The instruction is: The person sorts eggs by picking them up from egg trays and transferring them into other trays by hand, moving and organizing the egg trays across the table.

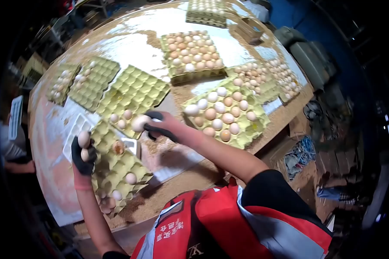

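Observation:
My left hand [83,164], in a grey and pink glove, is closed around two eggs [84,139] at the left. Beside it lies a yellowish egg tray [106,134] with a few eggs toward its near end and a brown-stained, apparently broken egg [118,147]. In the middle, my right hand [168,126], gloved alike, grips a pale egg [139,123]; whether it holds another is hidden. That egg is over the near corner of a second tray [136,88], by three eggs [127,114]. Right of this hand, a fuller tray [250,129] carries white and brown eggs.
A stacked tray of eggs [194,77] stands farther back, with another stack [205,19] at the far edge. Partly filled trays [95,82] lie at the left, others [270,93] at the right. A white tray [75,127] is beside my left hand. Another person's arm [19,167] shows at far left.

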Available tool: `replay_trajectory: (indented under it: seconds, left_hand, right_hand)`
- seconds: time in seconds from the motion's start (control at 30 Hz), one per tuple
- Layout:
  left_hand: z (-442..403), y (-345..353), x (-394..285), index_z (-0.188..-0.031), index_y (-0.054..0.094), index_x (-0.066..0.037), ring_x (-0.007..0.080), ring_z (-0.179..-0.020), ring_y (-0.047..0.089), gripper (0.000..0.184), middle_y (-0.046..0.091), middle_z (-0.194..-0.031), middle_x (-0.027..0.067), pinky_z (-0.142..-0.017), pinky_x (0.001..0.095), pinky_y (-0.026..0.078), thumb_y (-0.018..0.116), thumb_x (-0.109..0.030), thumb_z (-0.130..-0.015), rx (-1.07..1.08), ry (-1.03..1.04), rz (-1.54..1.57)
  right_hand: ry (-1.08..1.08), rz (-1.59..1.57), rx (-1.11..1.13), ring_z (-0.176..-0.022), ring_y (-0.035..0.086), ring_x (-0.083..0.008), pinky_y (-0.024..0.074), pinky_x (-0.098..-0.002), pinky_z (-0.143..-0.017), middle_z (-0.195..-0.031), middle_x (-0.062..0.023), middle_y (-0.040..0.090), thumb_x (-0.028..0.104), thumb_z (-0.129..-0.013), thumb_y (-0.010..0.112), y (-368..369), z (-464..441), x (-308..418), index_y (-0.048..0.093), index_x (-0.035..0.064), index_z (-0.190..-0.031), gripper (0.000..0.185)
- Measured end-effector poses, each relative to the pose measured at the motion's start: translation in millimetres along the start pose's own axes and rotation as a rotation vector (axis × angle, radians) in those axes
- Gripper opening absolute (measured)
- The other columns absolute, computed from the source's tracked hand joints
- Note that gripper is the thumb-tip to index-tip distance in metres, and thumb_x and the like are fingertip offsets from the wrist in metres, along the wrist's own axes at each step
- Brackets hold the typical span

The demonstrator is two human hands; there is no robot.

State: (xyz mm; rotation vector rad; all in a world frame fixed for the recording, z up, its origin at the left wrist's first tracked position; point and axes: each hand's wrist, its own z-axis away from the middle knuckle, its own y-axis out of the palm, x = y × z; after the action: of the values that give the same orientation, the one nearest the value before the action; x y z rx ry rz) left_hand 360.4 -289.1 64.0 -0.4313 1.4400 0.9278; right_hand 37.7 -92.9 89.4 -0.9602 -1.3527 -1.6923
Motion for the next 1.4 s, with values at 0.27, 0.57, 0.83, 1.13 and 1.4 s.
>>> replay_trajectory:
  seconds: [0.27,0.57,0.83,1.13,1.4]
  left_hand:
    - [49.1,252.2,52.5,-0.131,0.051,-0.005,0.0117,-0.065,0.053,0.049,0.064,-0.098,0.0076,-0.057,0.0241,0.045,0.052,-0.042,-0.098,0.288,-0.636,0.297]
    - [-2.6,499.1,124.9,-0.124,0.057,-0.011,0.0282,-0.091,0.062,0.043,0.059,-0.115,0.0121,-0.076,0.0382,0.051,0.067,-0.015,-0.082,0.501,0.593,-1.280]
    - [8.5,548.3,176.1,-0.119,0.056,0.000,0.0401,-0.109,0.055,0.032,0.057,-0.117,0.0224,-0.093,0.0443,0.044,0.055,-0.015,-0.091,0.293,-0.079,-0.394]
    - [37.6,552.0,220.9,-0.133,0.050,-0.006,0.0396,-0.130,0.039,0.053,0.043,-0.140,0.0204,-0.107,0.0519,0.031,0.057,-0.027,-0.084,0.472,0.738,-1.298]
    - [159.8,233.3,69.2,-0.088,0.066,-0.005,0.0280,-0.077,0.063,0.012,0.063,-0.085,0.0125,-0.064,0.0400,0.052,0.067,-0.007,-0.076,-0.364,0.634,-1.246]
  right_hand:
    - [-0.409,0.700,-1.073,-0.098,0.061,-0.0171,0.0490,-0.0293,-0.088,-0.110,-0.0089,0.065,0.005,-0.079,0.069,-251.0,170.0,46.7,0.058,0.0013,-0.124,0.046]
    - [-0.429,0.135,-0.949,-0.103,0.060,-0.0158,0.0485,-0.0276,-0.092,-0.115,-0.0077,0.062,-0.004,-0.082,0.062,-290.6,238.3,40.0,0.054,-0.0004,-0.127,0.046]
    - [-0.126,1.231,-0.824,-0.113,0.056,-0.0375,0.0444,-0.0425,-0.100,-0.125,-0.0190,0.054,0.018,-0.077,0.073,-296.7,268.9,44.6,0.057,0.0066,-0.124,0.051]
    - [-0.351,0.983,-1.007,-0.108,0.059,-0.0214,0.0445,-0.0326,-0.097,-0.118,-0.0135,0.064,-0.001,-0.091,0.051,-328.9,278.4,32.5,0.056,-0.0049,-0.125,0.034]
    - [-0.445,0.844,-0.343,-0.105,0.059,-0.0165,0.0474,-0.0283,-0.093,-0.113,-0.0061,0.063,-0.008,-0.085,0.057,-91.5,169.5,47.2,0.062,0.0033,-0.118,0.035]
